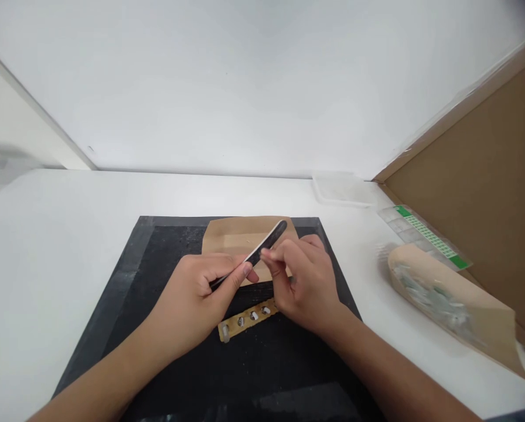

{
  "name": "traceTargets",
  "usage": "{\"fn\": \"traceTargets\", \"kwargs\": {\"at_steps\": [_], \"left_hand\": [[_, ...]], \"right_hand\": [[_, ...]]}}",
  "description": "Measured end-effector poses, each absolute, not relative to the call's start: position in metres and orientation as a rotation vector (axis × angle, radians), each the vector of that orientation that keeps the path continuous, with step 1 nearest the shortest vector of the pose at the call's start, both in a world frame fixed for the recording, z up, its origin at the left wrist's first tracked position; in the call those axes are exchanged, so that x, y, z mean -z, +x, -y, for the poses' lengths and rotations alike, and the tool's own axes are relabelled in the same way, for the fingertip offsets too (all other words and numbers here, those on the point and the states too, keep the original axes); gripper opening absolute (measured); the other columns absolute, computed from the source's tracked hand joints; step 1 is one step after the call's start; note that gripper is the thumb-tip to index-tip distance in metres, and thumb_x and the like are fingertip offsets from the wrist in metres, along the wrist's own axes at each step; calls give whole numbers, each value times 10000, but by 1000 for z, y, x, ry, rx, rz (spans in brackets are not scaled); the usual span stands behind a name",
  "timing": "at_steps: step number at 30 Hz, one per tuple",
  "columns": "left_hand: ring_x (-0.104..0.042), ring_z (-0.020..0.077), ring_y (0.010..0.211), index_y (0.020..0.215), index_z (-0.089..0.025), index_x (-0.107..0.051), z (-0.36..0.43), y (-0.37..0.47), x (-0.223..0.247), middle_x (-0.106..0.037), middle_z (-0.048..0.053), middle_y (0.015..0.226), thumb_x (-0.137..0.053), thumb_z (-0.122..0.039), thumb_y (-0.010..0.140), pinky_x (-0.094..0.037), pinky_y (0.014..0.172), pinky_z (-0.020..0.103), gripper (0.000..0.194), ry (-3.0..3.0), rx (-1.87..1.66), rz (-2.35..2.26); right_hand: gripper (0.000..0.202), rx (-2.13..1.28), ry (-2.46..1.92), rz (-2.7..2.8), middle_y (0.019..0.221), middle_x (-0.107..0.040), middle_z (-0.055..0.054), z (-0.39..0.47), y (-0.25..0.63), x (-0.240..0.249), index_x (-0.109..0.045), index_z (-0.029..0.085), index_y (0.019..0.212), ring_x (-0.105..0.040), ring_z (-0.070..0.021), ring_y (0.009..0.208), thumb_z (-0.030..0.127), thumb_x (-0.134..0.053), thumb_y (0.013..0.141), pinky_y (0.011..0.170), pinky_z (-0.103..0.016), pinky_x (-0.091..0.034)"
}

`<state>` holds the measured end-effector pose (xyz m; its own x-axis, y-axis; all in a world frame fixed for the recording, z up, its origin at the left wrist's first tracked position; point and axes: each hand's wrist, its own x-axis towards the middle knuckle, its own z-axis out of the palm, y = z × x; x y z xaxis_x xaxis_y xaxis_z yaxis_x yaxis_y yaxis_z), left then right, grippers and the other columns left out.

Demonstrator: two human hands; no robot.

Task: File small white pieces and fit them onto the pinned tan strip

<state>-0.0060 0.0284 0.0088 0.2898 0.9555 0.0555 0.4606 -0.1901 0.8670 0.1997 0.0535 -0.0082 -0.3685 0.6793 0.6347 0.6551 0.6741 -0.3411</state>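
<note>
My left hand (pixel 210 293) is closed round the lower part of a nail file (pixel 269 241), dark on its face with a pale edge. The file slants up to the right. My right hand (pixel 304 281) is closed in a pinch, its fingertips against or just beside the file's face; whatever they hold is too small to make out. Below the hands lies a yellowish strip (pixel 247 316) with several small pale and shiny pieces in a row. My right hand hides its far end. Behind the hands rests a sheet of brown paper (pixel 227 234), partly covered by them.
A black mat (pixel 170 369) lies under the work on the white table (pixel 38 264). At the right are an open brown paper holder (pixel 491 322) with clear plastic pieces and a clear case with a green label (pixel 432 234). A translucent tray (pixel 341 190) stands by the back wall.
</note>
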Motion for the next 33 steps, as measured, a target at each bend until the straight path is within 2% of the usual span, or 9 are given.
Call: {"fn": "traceTargets", "kwargs": {"at_steps": [3,6,11,14,16,20,23,28,33], "left_hand": [[-448,90,363,885,-235,-821,-30,-6,-7,-503,-74,422,-548,-404,1049,-386,440,202,360,1811,-809,-1292],[-458,85,392,862,-237,-819,-29,-6,-6,-536,-65,471,-560,-379,1044,-367,441,200,347,1835,-799,-1278],[-417,87,381,848,-234,-816,-28,-6,-8,-490,-72,436,-546,-397,1051,-344,443,213,375,1801,-815,-1278],[-556,99,514,825,-226,-812,-28,-5,-7,-654,-44,578,-567,-383,1042,-411,543,209,363,1825,-854,-1282],[-592,100,581,803,-218,-804,-28,-6,-5,-700,-37,657,-576,-365,1036,-422,587,205,358,1846,-881,-1282],[-452,88,492,787,-214,-795,-29,-7,-6,-559,-55,536,-570,-392,1033,-330,508,220,378,1853,-853,-1312],[-464,88,523,762,-201,-782,-30,-9,-10,-574,-48,570,-580,-389,1025,-340,526,213,382,1868,-842,-1286],[-355,78,494,734,-193,-765,-31,-12,-14,-466,-57,539,-579,-404,1022,-268,489,220,403,1831,-791,-1280],[-325,79,486,729,-194,-764,-30,-12,-12,-439,-60,531,-581,-413,1017,-260,488,225,405,1827,-794,-1281]], "right_hand": [[270,-48,-1065,2048,687,-562,31,-54,200,8,-433,239,813,-525,-149,620,137,-557,1029,710,-370,-337],[279,-123,-1060,2092,667,-529,39,-55,203,7,-429,236,801,-498,-143,600,138,-546,1033,685,-365,-327],[230,-118,-1093,1998,739,-625,21,-58,207,6,-476,235,847,-581,-152,668,157,-577,1038,747,-378,-364],[242,-144,-1059,2043,723,-610,24,-58,205,8,-465,234,832,-581,-156,670,165,-571,1038,740,-374,-358],[269,-165,-1009,2117,688,-574,36,-56,204,9,-444,228,803,-551,-142,632,154,-566,1031,716,-365,-339],[272,-78,-1046,2047,684,-561,40,-56,201,7,-447,223,803,-540,-133,625,133,-571,1028,721,-358,-331],[292,-123,-992,2113,675,-542,44,-56,200,5,-432,221,788,-522,-128,615,131,-572,1028,713,-350,-327],[270,-76,-1058,2058,694,-564,39,-53,199,6,-468,213,801,-543,-133,652,145,-574,1040,744,-355,-328],[290,-69,-1045,2089,656,-502,54,-51,198,7,-455,213,775,-474,-122,604,140,-566,1033,726,-353,-312]]}}
